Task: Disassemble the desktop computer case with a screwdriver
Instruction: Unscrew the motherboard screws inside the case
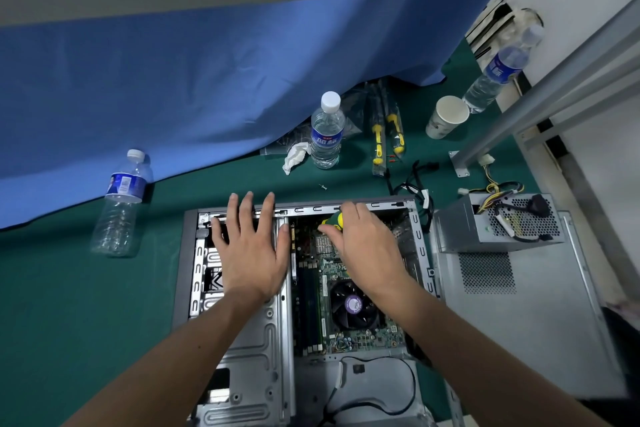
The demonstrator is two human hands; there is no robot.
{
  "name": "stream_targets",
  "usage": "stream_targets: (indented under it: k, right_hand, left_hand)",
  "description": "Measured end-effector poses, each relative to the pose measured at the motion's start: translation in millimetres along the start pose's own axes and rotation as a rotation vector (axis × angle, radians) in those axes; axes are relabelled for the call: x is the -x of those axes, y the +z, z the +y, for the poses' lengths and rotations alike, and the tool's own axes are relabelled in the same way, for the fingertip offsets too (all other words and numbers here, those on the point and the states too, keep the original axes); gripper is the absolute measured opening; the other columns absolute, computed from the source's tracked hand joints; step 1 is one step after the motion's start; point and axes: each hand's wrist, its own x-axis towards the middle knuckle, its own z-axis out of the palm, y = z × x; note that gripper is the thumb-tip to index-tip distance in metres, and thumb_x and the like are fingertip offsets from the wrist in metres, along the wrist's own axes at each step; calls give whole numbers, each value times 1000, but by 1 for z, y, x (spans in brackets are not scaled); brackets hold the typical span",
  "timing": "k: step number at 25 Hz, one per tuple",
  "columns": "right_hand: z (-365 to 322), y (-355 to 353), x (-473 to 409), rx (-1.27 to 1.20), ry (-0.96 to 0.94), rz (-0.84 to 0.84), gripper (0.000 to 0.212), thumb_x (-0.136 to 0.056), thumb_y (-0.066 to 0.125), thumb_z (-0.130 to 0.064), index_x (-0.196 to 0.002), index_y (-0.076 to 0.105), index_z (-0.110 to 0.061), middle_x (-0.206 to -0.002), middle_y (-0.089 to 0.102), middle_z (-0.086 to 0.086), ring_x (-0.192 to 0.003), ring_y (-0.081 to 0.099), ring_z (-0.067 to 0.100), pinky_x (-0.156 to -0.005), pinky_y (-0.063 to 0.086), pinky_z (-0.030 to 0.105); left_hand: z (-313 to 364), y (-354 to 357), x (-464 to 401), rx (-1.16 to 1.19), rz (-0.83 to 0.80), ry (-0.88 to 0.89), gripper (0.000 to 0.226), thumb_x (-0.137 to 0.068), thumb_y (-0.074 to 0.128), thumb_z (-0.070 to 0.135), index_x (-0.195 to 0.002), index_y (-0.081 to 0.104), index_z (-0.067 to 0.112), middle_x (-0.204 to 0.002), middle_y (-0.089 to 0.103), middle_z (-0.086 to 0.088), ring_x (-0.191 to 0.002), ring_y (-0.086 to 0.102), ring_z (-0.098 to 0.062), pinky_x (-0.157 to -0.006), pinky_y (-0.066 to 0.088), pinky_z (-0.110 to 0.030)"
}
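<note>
The open desktop computer case (239,350) lies flat on the green mat, with its motherboard (367,336) and CPU fan (353,305) exposed. My left hand (251,250) presses flat with spread fingers on the metal drive bay at the case's far left. My right hand (363,246) grips a green and yellow screwdriver (332,220) over the far part of the motherboard, near the case's top rail. The screwdriver's tip is hidden under my hand.
The removed power supply (498,222) sits on the detached side panel (526,315) to the right. Loose cables (415,184), bagged yellow screwdrivers (386,132), water bottles (327,130) (121,204) (498,73), a paper cup (446,116), a tissue (294,156) and a loose screw (323,186) lie beyond the case.
</note>
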Motion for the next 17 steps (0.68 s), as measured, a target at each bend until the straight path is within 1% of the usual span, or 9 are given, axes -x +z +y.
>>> stream_targets:
  k: [1,3,4,6,8,10,12,14,17]
  right_hand:
    - [-1,-1,-1,86,13,-1,48,-98,39,-55,-111,50,-11,-101,60,6,-91,61,23,-69,45,33]
    - [-1,-5,-3,139,5,0,43,-99,37,-55,-103,48,-13,-94,63,5,-83,63,24,-60,39,32]
    - [0,-8,-4,120,-22,4,40,-99,39,-52,-102,48,-13,-94,62,5,-83,62,24,-60,37,31]
    - [3,-12,-8,67,-130,-30,30,-100,46,-41,-108,49,-12,-102,58,5,-90,55,23,-68,40,32]
    - [5,-17,-12,86,-245,-106,21,-98,55,-21,-117,47,-13,-109,51,3,-95,45,20,-77,46,34]
    - [4,-20,-14,125,-284,-146,31,-92,59,-2,-117,46,-15,-110,47,2,-93,39,18,-78,48,36]
    - [1,-23,-12,178,-339,-149,29,-91,55,2,-112,45,-15,-109,46,2,-93,39,19,-79,47,35]
    - [-5,-26,-12,225,-434,-161,30,-89,49,6,-111,45,-13,-109,46,4,-95,41,21,-79,45,35]
    - [-8,-33,-18,321,-593,-230,34,-86,49,7,-114,47,-12,-113,44,5,-101,43,23,-78,46,36]
  left_hand:
    - [0,0,0,-2,4,1,57,-101,15,57,-152,26,32,-156,29,-7,-151,7,-24,-115,0,-50]
    - [-1,1,0,-7,12,5,57,-101,16,56,-152,27,32,-155,29,-7,-150,7,-25,-115,0,-50]
    - [-1,2,0,-8,11,5,57,-101,16,56,-152,27,32,-155,29,-7,-150,8,-25,-115,0,-50]
    - [-2,3,-1,-13,11,7,57,-101,16,56,-152,27,32,-155,29,-7,-150,8,-25,-115,1,-51]
    - [-2,3,-1,-17,11,8,58,-101,15,56,-152,26,32,-155,29,-7,-150,8,-25,-115,1,-51]
    - [-2,3,0,-13,9,7,58,-101,15,57,-152,26,32,-155,28,-7,-150,8,-25,-115,1,-52]
    - [-2,4,0,-6,11,7,58,-101,15,57,-152,26,32,-156,28,-6,-150,7,-25,-116,2,-53]
    - [-2,4,-1,-3,5,6,57,-101,16,57,-152,25,32,-156,28,-7,-151,7,-25,-116,2,-53]
    - [-2,3,0,-7,11,7,57,-102,15,57,-152,26,32,-156,29,-7,-150,7,-25,-116,0,-51]
